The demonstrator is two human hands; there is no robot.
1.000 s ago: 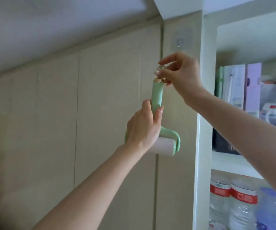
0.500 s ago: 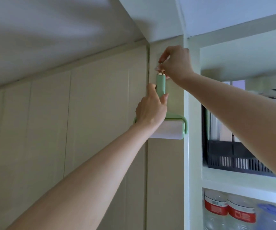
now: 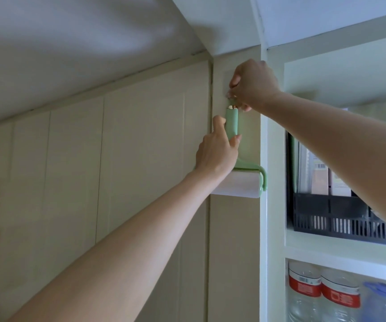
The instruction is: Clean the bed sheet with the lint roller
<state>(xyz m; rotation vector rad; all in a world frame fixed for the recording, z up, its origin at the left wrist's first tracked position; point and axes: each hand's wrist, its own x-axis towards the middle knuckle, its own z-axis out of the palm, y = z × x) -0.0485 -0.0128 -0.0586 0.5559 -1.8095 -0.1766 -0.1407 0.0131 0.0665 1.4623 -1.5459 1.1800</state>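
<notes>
Since a second ago both hands have lifted the roller higher, and it now lies flat against the beige panel near the ceiling. I see the left hand wrapped round the smooth, mint-green plastic handle, one finger laid up along its left side. The right hand has its fingers curled tight, pinching at the handle's shiny gold-toned tip; what hangs there is too small to make out. Below the left hand, the white paper roll sits crosswise in its curved green fork, beside the white shelf edge. A black slatted basket holds upright folders; clear bottles with red labels stand underneath.
</notes>
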